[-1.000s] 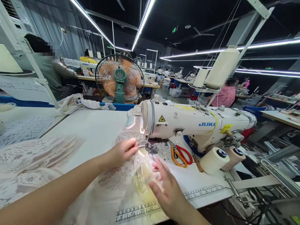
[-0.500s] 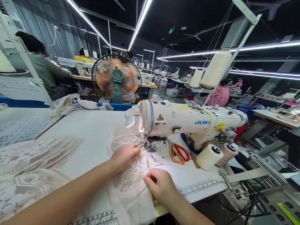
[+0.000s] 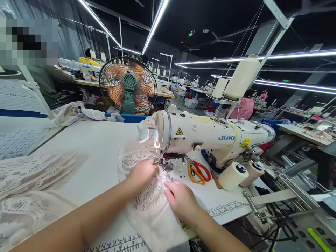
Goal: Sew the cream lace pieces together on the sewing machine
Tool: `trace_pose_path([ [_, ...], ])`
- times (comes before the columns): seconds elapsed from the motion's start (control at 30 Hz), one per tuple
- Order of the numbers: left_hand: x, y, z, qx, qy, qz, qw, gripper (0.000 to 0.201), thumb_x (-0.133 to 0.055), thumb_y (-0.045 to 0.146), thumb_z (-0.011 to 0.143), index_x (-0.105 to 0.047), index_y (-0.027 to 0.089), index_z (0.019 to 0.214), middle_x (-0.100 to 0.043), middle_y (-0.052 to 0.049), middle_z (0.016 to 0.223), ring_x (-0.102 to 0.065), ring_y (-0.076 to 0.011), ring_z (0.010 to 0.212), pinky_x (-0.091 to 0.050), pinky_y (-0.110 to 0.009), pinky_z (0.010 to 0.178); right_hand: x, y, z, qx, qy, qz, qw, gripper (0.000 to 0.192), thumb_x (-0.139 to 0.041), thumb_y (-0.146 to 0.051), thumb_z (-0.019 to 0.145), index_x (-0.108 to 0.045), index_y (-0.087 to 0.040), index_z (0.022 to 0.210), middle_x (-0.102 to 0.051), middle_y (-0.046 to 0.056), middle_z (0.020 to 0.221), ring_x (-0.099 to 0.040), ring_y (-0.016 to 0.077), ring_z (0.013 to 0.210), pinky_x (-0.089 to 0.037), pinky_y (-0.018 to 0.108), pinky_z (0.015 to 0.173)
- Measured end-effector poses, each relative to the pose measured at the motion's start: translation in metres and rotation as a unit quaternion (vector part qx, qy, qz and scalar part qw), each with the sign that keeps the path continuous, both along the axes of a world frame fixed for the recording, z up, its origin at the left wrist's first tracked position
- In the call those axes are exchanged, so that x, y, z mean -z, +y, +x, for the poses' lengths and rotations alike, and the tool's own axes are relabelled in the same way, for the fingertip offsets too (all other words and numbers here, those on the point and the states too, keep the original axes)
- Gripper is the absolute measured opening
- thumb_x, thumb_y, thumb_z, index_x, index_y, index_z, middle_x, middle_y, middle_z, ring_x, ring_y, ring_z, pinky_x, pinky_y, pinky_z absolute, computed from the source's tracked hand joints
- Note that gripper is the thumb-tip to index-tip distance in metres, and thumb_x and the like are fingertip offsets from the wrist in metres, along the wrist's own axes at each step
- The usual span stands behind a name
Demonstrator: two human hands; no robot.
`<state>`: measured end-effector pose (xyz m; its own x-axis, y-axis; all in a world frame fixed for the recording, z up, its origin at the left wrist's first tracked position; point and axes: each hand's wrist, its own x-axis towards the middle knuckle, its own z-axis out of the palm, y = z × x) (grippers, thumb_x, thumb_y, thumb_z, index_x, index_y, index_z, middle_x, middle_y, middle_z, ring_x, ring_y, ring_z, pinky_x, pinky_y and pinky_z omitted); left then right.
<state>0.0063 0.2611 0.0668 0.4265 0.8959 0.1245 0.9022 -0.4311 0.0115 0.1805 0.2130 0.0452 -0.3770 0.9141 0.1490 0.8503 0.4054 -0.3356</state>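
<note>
White and broad, our surface (image 3: pixel 99 140) carries a sewing machine (image 3: pixel 210 134) at two o'clock. Our left hand (image 3: pixel 143 172) presses curled fingers onto the lace cloth (image 3: pixel 147 196) just beside the needle. Our right hand (image 3: pixel 181 200), at five o'clock from it, pinches the cloth's edge. Scissors (image 3: pixel 198 171) lie at three o'clock; a fan (image 3: pixel 128 85) stands at twelve.

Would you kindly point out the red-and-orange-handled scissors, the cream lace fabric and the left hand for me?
red-and-orange-handled scissors (image 3: pixel 199 171), head view, on the handle loops.
cream lace fabric (image 3: pixel 148 194), head view, on the stretch between both hands.
left hand (image 3: pixel 143 173), head view, on the back of the hand.
</note>
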Motion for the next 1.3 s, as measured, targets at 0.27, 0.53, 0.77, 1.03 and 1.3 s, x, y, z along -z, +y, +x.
trace_pose_path([
  [0.27,-0.005,0.007,0.005,-0.011,0.021,-0.037,0.999,0.019,-0.052,0.005,0.078,-0.068,0.015,0.078,-0.062,-0.008,0.081,-0.061,-0.0244,0.071,-0.041,-0.029,0.054,-0.001,0.004,0.000,-0.013,-0.009,0.012,1.000,0.011,-0.054,-0.012,0.081,-0.055,-0.018,0.073,-0.053,0.001,0.067,-0.048,0.0151,0.062,-0.026,0.027,0.052],
  [0.53,-0.007,0.012,0.005,-0.032,0.000,-0.032,0.999,0.027,-0.041,0.009,0.088,-0.067,0.012,0.082,-0.064,-0.009,0.080,-0.065,-0.0260,0.076,-0.046,-0.031,0.059,-0.008,0.010,-0.002,-0.016,-0.052,0.017,0.998,0.011,-0.056,-0.012,0.083,-0.058,-0.019,0.074,-0.059,0.001,0.065,-0.051,0.0158,0.060,-0.025,0.028,0.052],
  [0.77,-0.008,0.022,-0.011,0.011,-0.017,-0.032,0.999,0.036,-0.040,0.008,0.086,-0.068,0.017,0.105,-0.059,-0.015,0.121,-0.062,-0.0296,0.103,-0.053,-0.036,0.073,-0.020,0.019,-0.014,0.000,-0.164,0.012,0.986,0.010,-0.056,-0.019,0.087,-0.064,-0.019,0.082,-0.064,0.004,0.070,-0.056,0.0188,0.060,-0.018,0.030,0.046],
  [1.03,0.007,-0.015,-0.048,0.065,0.025,-0.017,0.997,0.070,-0.063,0.058,0.074,-0.057,0.018,0.130,-0.040,-0.021,0.147,-0.031,-0.0478,0.133,-0.012,-0.078,0.103,-0.021,0.003,-0.004,-0.047,-0.182,0.014,0.982,0.009,-0.056,-0.020,0.086,-0.065,-0.020,0.083,-0.066,0.006,0.073,-0.059,0.0204,0.063,-0.020,0.031,0.046],
  [1.3,-0.002,-0.011,-0.045,0.010,0.076,-0.125,0.989,0.102,-0.066,0.071,0.063,-0.036,0.018,0.146,-0.015,-0.018,0.156,-0.011,-0.0462,0.141,-0.011,-0.074,0.105,-0.023,0.002,-0.001,-0.057,-0.190,-0.032,0.980,0.015,-0.054,-0.020,0.087,-0.064,-0.020,0.097,-0.068,0.006,0.071,-0.062,0.0234,0.061,-0.017,0.031,0.044],
])
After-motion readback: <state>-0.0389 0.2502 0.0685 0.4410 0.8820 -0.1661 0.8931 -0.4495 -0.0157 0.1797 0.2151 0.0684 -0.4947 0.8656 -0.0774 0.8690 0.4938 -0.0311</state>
